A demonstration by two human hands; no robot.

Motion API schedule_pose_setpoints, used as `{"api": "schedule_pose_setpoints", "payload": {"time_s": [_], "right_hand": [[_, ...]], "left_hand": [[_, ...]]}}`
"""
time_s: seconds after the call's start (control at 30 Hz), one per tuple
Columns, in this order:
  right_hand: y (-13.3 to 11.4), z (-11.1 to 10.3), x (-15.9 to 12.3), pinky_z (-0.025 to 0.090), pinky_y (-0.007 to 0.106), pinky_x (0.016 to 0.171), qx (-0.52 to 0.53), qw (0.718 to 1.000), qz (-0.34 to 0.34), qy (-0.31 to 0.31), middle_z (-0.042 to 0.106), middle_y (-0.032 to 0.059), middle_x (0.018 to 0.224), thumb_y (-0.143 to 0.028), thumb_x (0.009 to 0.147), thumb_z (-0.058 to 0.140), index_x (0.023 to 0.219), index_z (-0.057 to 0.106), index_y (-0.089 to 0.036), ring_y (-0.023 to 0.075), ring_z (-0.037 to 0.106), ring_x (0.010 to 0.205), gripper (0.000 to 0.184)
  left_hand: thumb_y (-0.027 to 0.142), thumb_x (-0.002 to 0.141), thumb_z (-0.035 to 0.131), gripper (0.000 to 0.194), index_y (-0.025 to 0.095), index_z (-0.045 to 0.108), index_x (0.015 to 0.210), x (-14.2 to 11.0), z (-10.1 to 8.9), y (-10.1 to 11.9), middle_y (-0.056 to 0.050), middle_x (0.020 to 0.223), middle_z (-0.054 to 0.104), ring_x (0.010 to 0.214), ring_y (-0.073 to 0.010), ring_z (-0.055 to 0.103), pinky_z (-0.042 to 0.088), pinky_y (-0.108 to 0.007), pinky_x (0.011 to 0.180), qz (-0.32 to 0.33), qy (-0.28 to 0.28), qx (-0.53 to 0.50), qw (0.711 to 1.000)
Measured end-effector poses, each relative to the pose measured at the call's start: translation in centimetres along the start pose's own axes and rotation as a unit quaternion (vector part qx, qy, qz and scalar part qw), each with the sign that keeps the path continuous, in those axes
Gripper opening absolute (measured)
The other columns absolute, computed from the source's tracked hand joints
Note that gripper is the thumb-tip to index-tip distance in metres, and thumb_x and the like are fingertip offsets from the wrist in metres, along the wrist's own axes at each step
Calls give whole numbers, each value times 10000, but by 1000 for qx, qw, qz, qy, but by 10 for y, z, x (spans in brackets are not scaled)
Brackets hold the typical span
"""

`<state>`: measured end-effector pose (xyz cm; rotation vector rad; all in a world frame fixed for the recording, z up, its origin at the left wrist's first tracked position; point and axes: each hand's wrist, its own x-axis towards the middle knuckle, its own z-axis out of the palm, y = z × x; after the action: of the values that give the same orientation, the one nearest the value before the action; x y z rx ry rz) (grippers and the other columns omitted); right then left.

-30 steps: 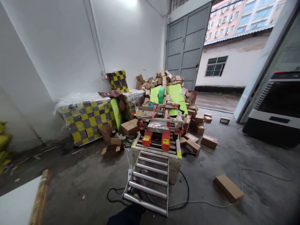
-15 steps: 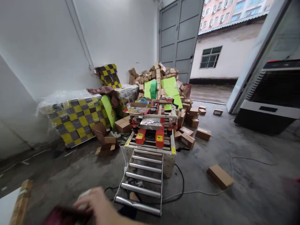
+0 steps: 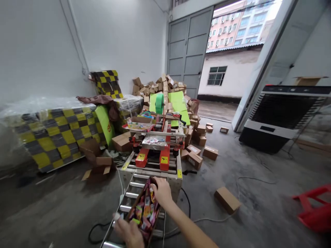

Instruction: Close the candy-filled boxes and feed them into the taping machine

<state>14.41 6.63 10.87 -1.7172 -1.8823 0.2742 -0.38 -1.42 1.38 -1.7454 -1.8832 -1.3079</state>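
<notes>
An open cardboard box [image 3: 132, 208] filled with colourful wrapped packets [image 3: 146, 208] rests on the roller conveyor [image 3: 132, 195]. At its far right corner, my right hand [image 3: 162, 192] grips the rim, thumb on the inner side. My left hand [image 3: 129, 231] is beside the near left side of the box, somewhat blurred, with fingers apart and something white at one fingertip. Whether it touches the box is hard to make out. Beyond the box stands a carton-sealing machine [image 3: 154, 144] with red-orange guides and a green tape roll [image 3: 159, 103] on top.
Closed cartons [image 3: 195, 160] lie heaped behind and right of the machine. One carton [image 3: 227, 200] sits alone on the floor near a cable. Plastic-wrapped yellow-and-black stacks [image 3: 62, 131] stand left, an open carton [image 3: 99, 165] before them. At right are an air cooler [image 3: 280, 117] and red stool [image 3: 314, 208].
The dark red item blurred at lower left gives way to the packet-filled box on the rollers. My right hand has moved to its far corner, my left hand has appeared, and the view has turned right.
</notes>
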Motion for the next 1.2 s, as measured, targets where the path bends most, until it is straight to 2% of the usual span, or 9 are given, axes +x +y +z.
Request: {"api": "schedule_pose_setpoints", "payload": {"time_s": [0.1, 0.2, 0.33, 0.5, 0.63, 0.73, 0.9, 1.03, 1.2], "right_hand": [[-12, -9, -8, 439, 329, 942, -101, 991, -56, -62, 683, 109, 1165, -299, 1026, 496, 1268, 658, -176, 231, 626, 1074, 316], [-20, -18, -9, 398, 380, 963, -119, 976, -92, -159, 705, 118, 1073, -344, 1056, 406, 1089, 732, -180, 243, 631, 1025, 366], [-10, -12, 0, 340, 472, 1014, -97, 963, -89, -234, 659, 162, 1182, -397, 1068, 291, 1112, 721, -177, 301, 570, 1122, 486], [-14, 3, 7, 390, 475, 958, -92, 974, -52, -199, 624, 164, 1135, -358, 1054, 289, 1132, 696, -180, 311, 558, 1072, 451], [-27, 26, 8, 425, 436, 910, -109, 983, -12, -149, 573, 171, 1130, -241, 1022, 338, 1139, 620, -124, 291, 549, 1013, 327], [-30, 45, 10, 417, 433, 911, -130, 985, -13, -113, 546, 196, 1115, -155, 994, 340, 1113, 579, -89, 295, 528, 1003, 275], [-21, 50, 17, 407, 420, 941, -95, 992, -25, -76, 560, 188, 1086, -118, 972, 341, 1097, 588, -74, 297, 515, 1004, 280], [-5, 42, -5, 319, 438, 1110, -5, 1000, -5, -21, 515, 185, 1293, -195, 1003, 337, 1259, 549, -96, 278, 443, 1234, 346], [8, 51, -62, 243, 503, 1192, 58, 996, 63, 14, 152, 237, 1595, -358, 1014, 328, 1537, 249, -32, 313, 118, 1497, 622]], "left_hand": [[398, 973, 378, 727, 320, 29, 1606, 4, -4, 8, -160, 1586, 341, 1403, -409, 415, 354, -715, 1102, 26, -22, 38, 999], [284, 991, 360, 551, 162, 388, 1528, 19, -17, 29, -203, 1517, 433, 1412, -375, 416, 264, -687, 1163, 77, -191, 60, 977], [254, 1010, 346, 453, 98, 548, 1385, 33, -12, 43, -181, 1461, 511, 1437, -281, 406, 116, -595, 1241, 40, -315, 21, 948], [277, 1019, 351, 413, 138, 545, 1356, 23, -10, 32, -174, 1401, 578, 1414, -272, 440, 76, -569, 1253, 30, -273, -98, 957], [236, 1034, 272, 408, 161, 453, 1392, 23, -39, 20, -178, 1365, 579, 1381, -216, 479, 314, -451, 1205, 32, -138, -213, 967], [278, 1023, 374, 405, 177, 409, 1414, 35, -66, 16, -189, 1414, 501, 1420, -250, 414, 322, -467, 1195, 10, -74, -171, 982], [506, 697, 837, 1059, 94, 271, 1491, 42, -65, 17, -276, 1480, 369, 1399, -451, 364, 336, -595, 1147, -43, -238, -42, 969], [442, 661, 877, 1025, 96, 335, 1459, 33, -49, 21, -256, 1413, 430, 1318, -435, 459, 428, -540, 1076, -55, -249, -26, 967], [531, 680, 836, 902, 132, 458, 1395, 36, -60, 24, -182, 1232, 568, 1191, -384, 563, 484, -483, 997, -83, -250, -54, 963]]}}
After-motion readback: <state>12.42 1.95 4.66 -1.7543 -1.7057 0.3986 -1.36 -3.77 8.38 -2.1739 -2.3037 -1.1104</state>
